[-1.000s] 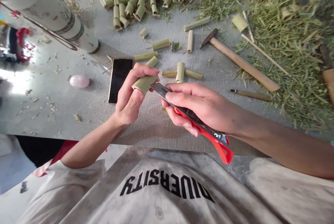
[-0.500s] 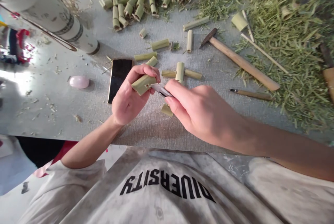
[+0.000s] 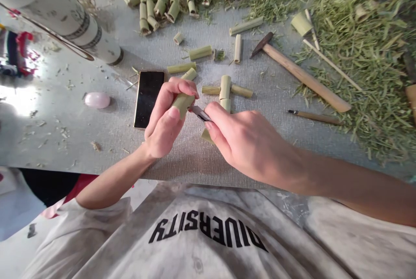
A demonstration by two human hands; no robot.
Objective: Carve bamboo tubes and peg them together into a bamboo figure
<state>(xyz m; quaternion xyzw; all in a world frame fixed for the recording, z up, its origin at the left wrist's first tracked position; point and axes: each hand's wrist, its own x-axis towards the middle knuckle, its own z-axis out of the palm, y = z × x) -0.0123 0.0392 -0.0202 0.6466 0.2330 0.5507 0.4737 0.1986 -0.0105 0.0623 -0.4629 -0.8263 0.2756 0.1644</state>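
My left hand (image 3: pixel 167 118) is closed around a short green bamboo piece (image 3: pixel 182 102), its thumb pressed along the near side. In my right hand (image 3: pixel 240 129) is a utility knife (image 3: pixel 200 113), pinched close to its blade. The blade tip meets the right end of the bamboo piece; whether it sits in a hole there I cannot tell. Just beyond my right hand, an upright bamboo tube (image 3: pixel 225 86) crosses a thinner bamboo stick (image 3: pixel 242 91). Another bamboo bit (image 3: pixel 207 136) lies partly hidden under my right fingers.
A phone (image 3: pixel 148 99) lies left of my left hand, with a pink oval object (image 3: pixel 97 100) beyond it. To the right are a hammer (image 3: pixel 302 71), a small chisel-like tool (image 3: pixel 313 117) and heaped green shavings (image 3: pixel 367 75). Cut bamboo pieces (image 3: pixel 162 4) pile up at the back.
My left thumb has come down onto the bamboo piece, which has turned in my fingers so its side hole no longer faces me. The knife has stayed nearly in place.
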